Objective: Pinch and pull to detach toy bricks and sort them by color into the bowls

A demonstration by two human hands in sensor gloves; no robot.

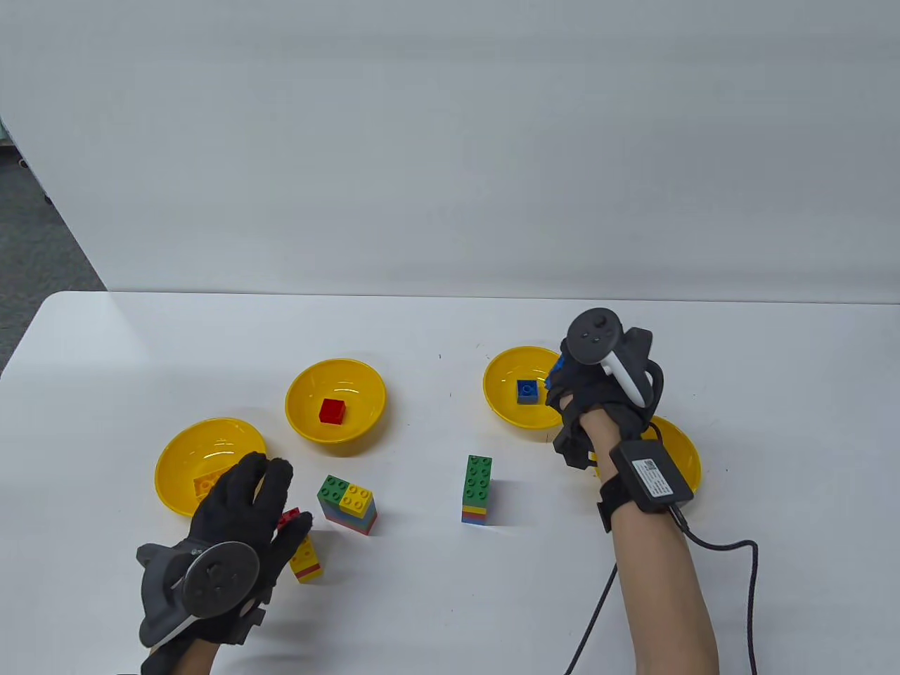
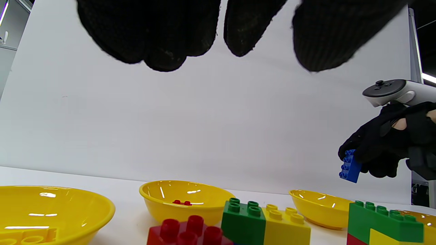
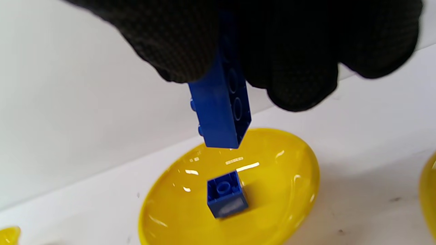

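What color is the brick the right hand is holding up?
Blue. The long brick in the right hand shows best in the right wrist view.

A white table [image 1: 450, 619] against a plain white wall [image 1: 450, 140], grey floor [image 1: 35, 246] left.

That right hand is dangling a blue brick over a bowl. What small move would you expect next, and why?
Probably letting go. The right hand pinches the long blue brick directly above the yellow bowl, which already holds a small blue brick. Colours match, so loosening the fingers should drop it in; lowering slightly first might prevent a bounce.
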